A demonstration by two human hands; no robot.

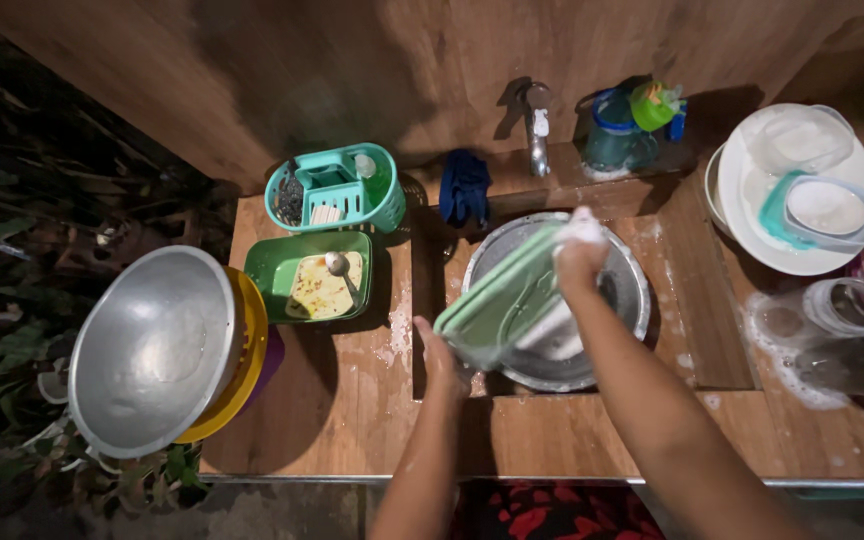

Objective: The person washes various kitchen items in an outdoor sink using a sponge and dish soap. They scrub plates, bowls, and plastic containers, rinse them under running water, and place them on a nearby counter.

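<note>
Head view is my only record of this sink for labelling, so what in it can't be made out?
- Basin bottom: hidden by the green tray and right hand.
- Right hand's grip: covered in suds and blurred.
- Left hand fingers: behind the tray's edge.
- Caddy contents: too small and dim.
- Glassware at right: cut off by the frame edge.

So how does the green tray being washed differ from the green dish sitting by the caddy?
The green tray is held tilted over the metal basin by the left hand, with the soapy right hand on it; the green dish lies flat on the counter. The tray looks paler and emptied; the dish holds yellowish residue and a spoon. Both are green and rectangular.
</note>
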